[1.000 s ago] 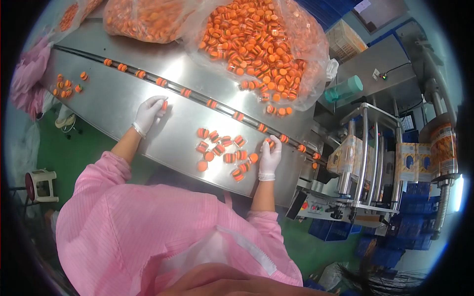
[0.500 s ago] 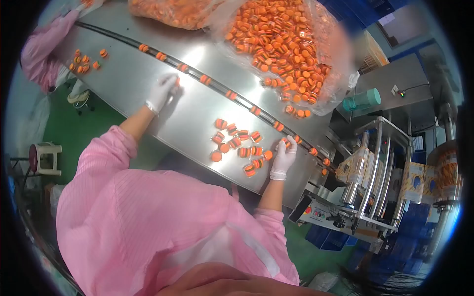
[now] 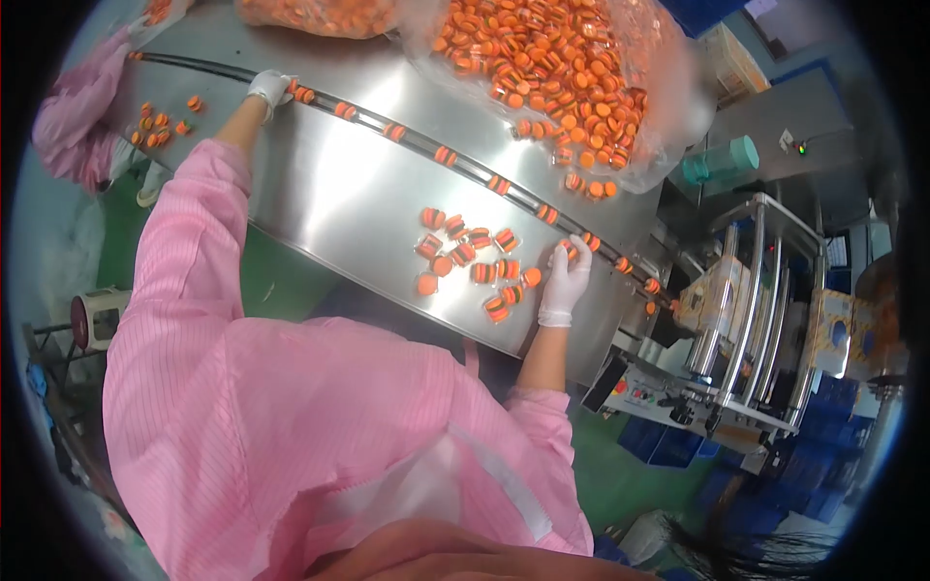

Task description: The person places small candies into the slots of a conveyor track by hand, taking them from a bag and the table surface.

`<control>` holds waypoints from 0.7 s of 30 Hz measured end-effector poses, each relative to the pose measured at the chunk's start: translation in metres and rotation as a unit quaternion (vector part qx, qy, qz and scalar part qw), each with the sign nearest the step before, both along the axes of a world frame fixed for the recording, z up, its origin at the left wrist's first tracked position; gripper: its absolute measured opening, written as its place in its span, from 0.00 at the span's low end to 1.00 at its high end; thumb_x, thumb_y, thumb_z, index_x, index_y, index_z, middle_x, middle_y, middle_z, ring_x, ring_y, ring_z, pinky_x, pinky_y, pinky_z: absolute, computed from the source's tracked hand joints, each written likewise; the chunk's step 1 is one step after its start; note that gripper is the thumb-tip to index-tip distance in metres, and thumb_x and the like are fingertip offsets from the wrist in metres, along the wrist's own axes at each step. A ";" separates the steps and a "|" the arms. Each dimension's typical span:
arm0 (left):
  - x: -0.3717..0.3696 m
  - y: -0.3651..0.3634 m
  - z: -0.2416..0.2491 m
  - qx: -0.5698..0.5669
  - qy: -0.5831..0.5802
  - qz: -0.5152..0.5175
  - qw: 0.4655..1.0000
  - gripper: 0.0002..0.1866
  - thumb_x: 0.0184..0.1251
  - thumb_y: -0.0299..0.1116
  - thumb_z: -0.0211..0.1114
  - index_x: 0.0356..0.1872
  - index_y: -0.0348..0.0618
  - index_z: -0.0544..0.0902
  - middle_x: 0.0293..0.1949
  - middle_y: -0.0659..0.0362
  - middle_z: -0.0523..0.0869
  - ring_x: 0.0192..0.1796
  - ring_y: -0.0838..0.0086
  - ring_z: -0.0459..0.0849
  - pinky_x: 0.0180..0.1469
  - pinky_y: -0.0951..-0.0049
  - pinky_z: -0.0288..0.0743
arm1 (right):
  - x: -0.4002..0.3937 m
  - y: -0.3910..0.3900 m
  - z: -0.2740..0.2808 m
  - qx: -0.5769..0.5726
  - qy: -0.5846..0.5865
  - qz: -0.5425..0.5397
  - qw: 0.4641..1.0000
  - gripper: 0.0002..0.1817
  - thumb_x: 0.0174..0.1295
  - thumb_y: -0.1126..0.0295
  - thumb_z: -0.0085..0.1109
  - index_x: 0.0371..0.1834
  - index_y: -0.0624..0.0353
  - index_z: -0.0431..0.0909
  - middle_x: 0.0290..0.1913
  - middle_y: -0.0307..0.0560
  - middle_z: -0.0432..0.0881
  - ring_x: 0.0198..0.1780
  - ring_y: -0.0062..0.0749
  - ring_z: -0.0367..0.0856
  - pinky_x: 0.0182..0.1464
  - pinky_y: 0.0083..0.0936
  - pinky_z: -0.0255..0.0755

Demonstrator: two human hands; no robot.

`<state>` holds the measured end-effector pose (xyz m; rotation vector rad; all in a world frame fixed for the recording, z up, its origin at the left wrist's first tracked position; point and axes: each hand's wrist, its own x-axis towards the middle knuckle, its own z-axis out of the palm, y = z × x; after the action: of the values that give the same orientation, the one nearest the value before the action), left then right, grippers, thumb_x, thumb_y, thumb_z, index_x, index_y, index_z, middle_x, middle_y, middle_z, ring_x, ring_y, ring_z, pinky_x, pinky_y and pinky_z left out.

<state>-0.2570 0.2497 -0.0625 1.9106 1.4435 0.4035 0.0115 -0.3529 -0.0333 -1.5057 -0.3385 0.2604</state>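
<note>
My left hand (image 3: 270,88), in a white glove, reaches to the far part of the narrow conveyor track (image 3: 373,119). Its fingers are closed on an orange burger-shaped candy (image 3: 293,86) at the track. Lower down the line, my right hand (image 3: 565,284), also gloved, is beside the track with another burger-shaped candy (image 3: 569,250) pinched at its fingertips. Several more candies (image 3: 482,273) in clear wrap lie loose on the steel table to the left of my right hand. Spaced-out candies (image 3: 445,156) sit in a row along the track.
Behind the track, a large clear bag (image 3: 581,97) spills many candies onto the steel table (image 3: 329,203). A wrapping machine (image 3: 746,310) with printed film stands at the right. At far left is another person's pink sleeve (image 3: 73,116), near a small candy pile (image 3: 158,126).
My left hand has moved up and left from the open tabletop to the track, carrying a candy. My right hand stays near the track, holding its candy.
</note>
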 end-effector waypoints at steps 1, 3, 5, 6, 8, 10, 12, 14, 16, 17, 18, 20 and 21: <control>0.006 -0.009 0.007 -0.003 0.006 -0.010 1.000 0.14 0.63 0.32 0.59 0.45 0.34 0.81 0.40 0.49 0.85 0.40 0.69 0.84 0.43 0.73 0.79 | 0.001 -0.001 -0.001 -0.012 -0.014 -0.003 1.000 0.16 0.63 0.78 0.54 0.54 0.61 0.69 0.35 0.36 0.74 0.30 0.15 0.70 0.33 0.14 0.67; 0.011 -0.030 0.030 -0.077 0.051 -0.015 0.996 0.16 0.61 0.34 0.61 0.47 0.36 0.80 0.42 0.46 0.84 0.41 0.64 0.84 0.45 0.70 0.78 | 0.000 -0.001 0.002 -0.004 -0.004 -0.008 1.000 0.16 0.63 0.78 0.54 0.54 0.61 0.69 0.35 0.36 0.74 0.31 0.15 0.70 0.33 0.14 0.68; 0.022 -0.072 0.059 0.113 0.080 0.021 0.990 0.17 0.61 0.36 0.61 0.47 0.36 0.80 0.42 0.47 0.84 0.40 0.64 0.84 0.45 0.70 0.77 | -0.001 -0.001 0.004 0.011 0.002 -0.008 1.000 0.15 0.63 0.78 0.54 0.53 0.62 0.70 0.36 0.38 0.73 0.32 0.17 0.71 0.34 0.16 0.69; 0.029 -0.095 0.067 0.303 0.095 0.066 0.946 0.17 0.61 0.37 0.62 0.47 0.37 0.79 0.41 0.49 0.84 0.39 0.65 0.84 0.44 0.69 0.77 | -0.001 -0.002 0.004 0.009 0.005 -0.017 1.000 0.15 0.63 0.78 0.54 0.53 0.62 0.70 0.36 0.38 0.73 0.32 0.17 0.71 0.34 0.16 0.69; 0.051 -0.132 0.060 0.223 -0.029 -0.018 0.974 0.16 0.63 0.38 0.63 0.46 0.39 0.79 0.38 0.55 0.83 0.33 0.73 0.80 0.37 0.74 0.76 | 0.000 0.000 0.004 0.007 -0.010 -0.007 1.000 0.15 0.63 0.79 0.54 0.53 0.63 0.70 0.36 0.38 0.73 0.32 0.17 0.71 0.34 0.16 0.69; 0.062 -0.167 0.036 -0.016 -0.155 -0.188 0.970 0.17 0.65 0.46 0.62 0.44 0.44 0.78 0.29 0.63 0.81 0.24 0.82 0.75 0.27 0.81 0.71 | 0.000 0.001 0.004 0.005 0.012 -0.011 1.000 0.15 0.63 0.79 0.54 0.53 0.63 0.71 0.36 0.38 0.74 0.32 0.17 0.71 0.34 0.16 0.69; 0.076 -0.258 0.070 -0.228 -0.027 -0.220 0.948 0.20 0.66 0.52 0.60 0.42 0.43 0.77 0.27 0.64 0.80 0.21 0.81 0.75 0.23 0.80 0.71 | 0.004 0.000 -0.002 0.018 0.004 -0.015 1.000 0.15 0.63 0.79 0.54 0.53 0.63 0.71 0.37 0.38 0.74 0.32 0.17 0.71 0.35 0.16 0.69; 0.085 -0.319 0.090 -0.261 0.051 -0.262 0.928 0.22 0.66 0.53 0.59 0.44 0.42 0.77 0.26 0.61 0.80 0.19 0.79 0.75 0.23 0.78 0.73 | 0.003 -0.002 0.001 0.014 0.010 -0.009 1.000 0.15 0.63 0.79 0.54 0.53 0.62 0.70 0.37 0.37 0.74 0.33 0.16 0.71 0.36 0.15 0.68; 0.090 -0.351 0.091 -0.163 0.074 -0.324 0.929 0.22 0.66 0.52 0.60 0.46 0.42 0.76 0.24 0.60 0.79 0.17 0.77 0.75 0.24 0.77 0.74 | 0.002 -0.002 0.004 0.013 0.016 -0.003 1.000 0.15 0.63 0.78 0.54 0.53 0.62 0.70 0.37 0.36 0.74 0.33 0.15 0.71 0.37 0.14 0.68; 0.092 -0.358 0.091 -0.163 0.077 -0.322 0.929 0.22 0.66 0.52 0.60 0.46 0.42 0.76 0.24 0.60 0.79 0.17 0.77 0.75 0.24 0.77 0.74 | 0.002 -0.002 0.004 0.023 0.019 -0.004 1.000 0.15 0.63 0.78 0.54 0.53 0.62 0.70 0.37 0.36 0.74 0.33 0.15 0.71 0.37 0.14 0.69; 0.092 -0.363 0.090 -0.131 0.076 -0.354 0.923 0.23 0.64 0.51 0.62 0.47 0.42 0.76 0.28 0.58 0.81 0.25 0.71 0.79 0.33 0.73 0.76 | 0.002 -0.002 0.005 0.034 0.022 -0.003 0.999 0.15 0.63 0.78 0.54 0.53 0.62 0.70 0.37 0.37 0.75 0.33 0.15 0.72 0.37 0.15 0.69; 0.088 -0.363 0.081 -0.097 0.078 -0.381 0.916 0.23 0.61 0.50 0.63 0.49 0.42 0.76 0.32 0.56 0.83 0.33 0.65 0.83 0.43 0.69 0.77 | 0.002 -0.002 0.004 0.034 0.024 -0.005 0.999 0.14 0.63 0.78 0.53 0.53 0.62 0.70 0.37 0.37 0.75 0.33 0.16 0.72 0.36 0.15 0.69; 0.087 -0.361 0.074 -0.036 0.023 -0.423 0.905 0.22 0.61 0.47 0.64 0.49 0.42 0.77 0.32 0.56 0.83 0.35 0.63 0.83 0.45 0.68 0.76 | 0.002 -0.002 0.004 0.034 0.023 -0.009 0.999 0.14 0.64 0.78 0.53 0.53 0.62 0.71 0.38 0.38 0.75 0.33 0.17 0.71 0.35 0.16 0.69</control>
<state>-0.1700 -0.1109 0.0119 2.2658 0.5204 -0.1107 0.0137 -0.3546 -0.0288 -1.4337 -0.2944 0.2672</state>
